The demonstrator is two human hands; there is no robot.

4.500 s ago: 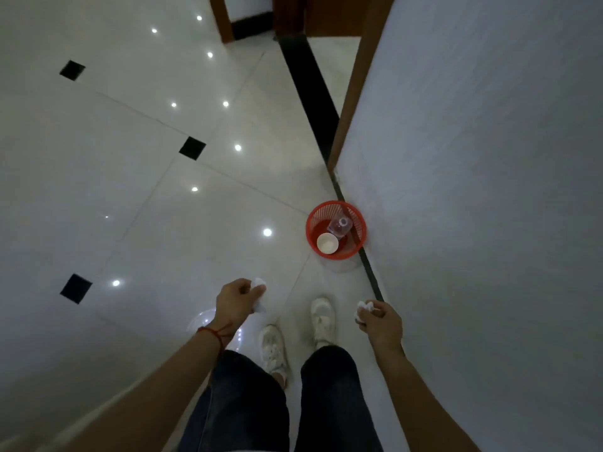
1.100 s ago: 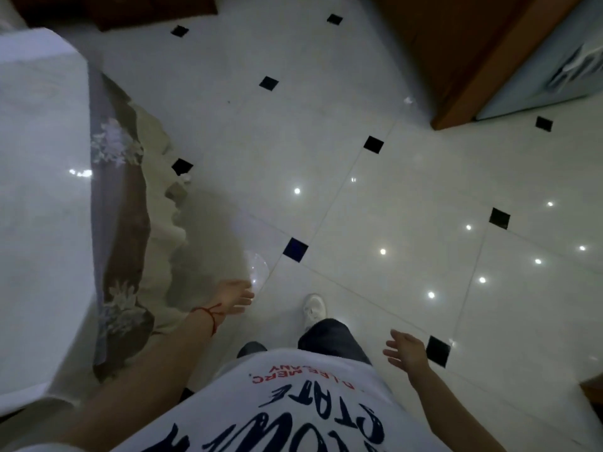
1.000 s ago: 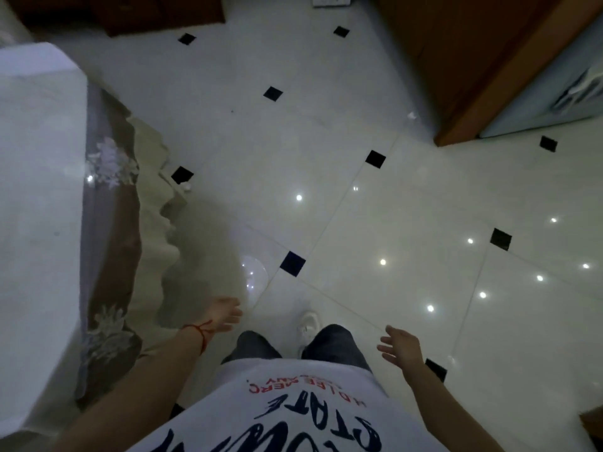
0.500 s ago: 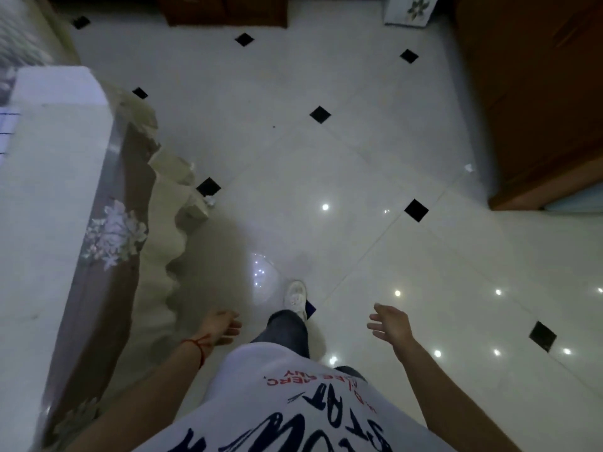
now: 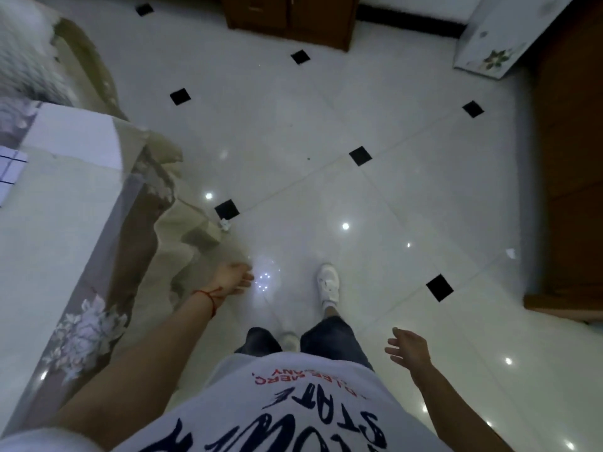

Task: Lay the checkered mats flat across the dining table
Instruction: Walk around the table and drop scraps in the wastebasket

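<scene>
Both hands hung empty and open – left hand (image 5: 232, 278) beside the cloth-draped dining table (image 5: 58, 223), right hand (image 5: 408, 349) apart – so reaching the blue-gridded checkered mat (image 5: 9, 169), far beyond the left hand, looked best.

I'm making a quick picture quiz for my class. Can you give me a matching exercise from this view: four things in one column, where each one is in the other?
Things:
1. left hand
2. checkered mat
3. white shoe
4. crumpled paper scrap

Places:
A. on the tabletop, at the left edge of the view
B. on the floor by a black tile, near the tablecloth's hem
C. stepping forward on the white floor
D. empty, beside the hanging tablecloth

Pairs: 1-D, 2-A, 3-C, 4-B
</scene>
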